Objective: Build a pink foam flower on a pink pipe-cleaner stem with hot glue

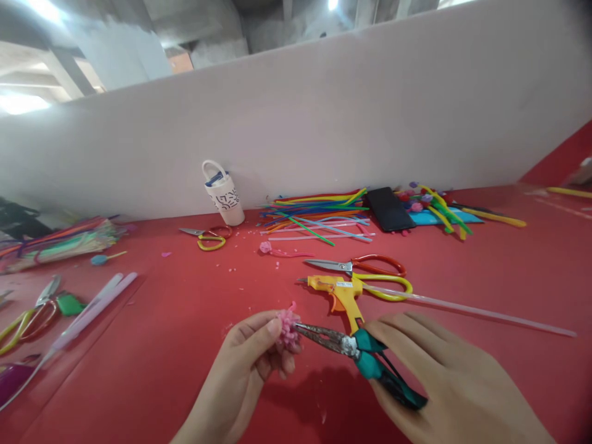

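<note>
Between the thumb and fingers of my left hand (252, 351) is a small pink flower-like cluster (288, 328) with many short petals. My right hand (444, 370) is wrapped round the green and black handles of needle-nose pliers (340, 342). Their jaw tips touch the right side of the pink cluster. Just beyond the pliers lies a yellow glue gun (340, 293), a long clear glue stick (485, 313) running from its back end. Scissors (370, 268) with one red and one yellow handle rest behind the gun.
Colourful pipe cleaners (319, 213), a black phone (391, 209) and finished pompom stems (435, 206) lie along the white partition (324, 117). A white cup (224, 200) stands near scissors (206, 237). A pink flower stem (287, 251) lies mid-table. More scissors (34, 314) and bundled sticks (60, 243) are left.
</note>
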### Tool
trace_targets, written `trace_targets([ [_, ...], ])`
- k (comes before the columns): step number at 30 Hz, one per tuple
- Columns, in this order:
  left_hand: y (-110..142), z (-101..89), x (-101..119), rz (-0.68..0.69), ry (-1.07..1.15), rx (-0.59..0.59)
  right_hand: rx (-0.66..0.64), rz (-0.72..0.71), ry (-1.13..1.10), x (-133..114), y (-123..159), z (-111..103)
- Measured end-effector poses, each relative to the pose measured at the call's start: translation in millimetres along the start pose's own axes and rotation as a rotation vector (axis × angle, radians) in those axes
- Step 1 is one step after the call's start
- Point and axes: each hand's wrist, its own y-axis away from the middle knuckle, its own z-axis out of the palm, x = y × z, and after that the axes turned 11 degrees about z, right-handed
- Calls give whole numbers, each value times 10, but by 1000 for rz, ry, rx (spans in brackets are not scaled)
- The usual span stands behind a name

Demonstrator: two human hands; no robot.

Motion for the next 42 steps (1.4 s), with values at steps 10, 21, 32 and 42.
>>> trace_targets([
  [10, 14, -4, -30, -20, 35, -5, 113, -159, 184, 19, 38, 39],
  [21, 37, -29, -40, -11, 60, -16, 137, -128, 148, 7, 54, 66],
  [32, 33, -21, -42, -38, 74, 14, 99, -92, 77, 51, 39, 86],
  [42, 26, -26, -44, -41, 89, 13, 95, -73, 74, 44, 35, 69],
])
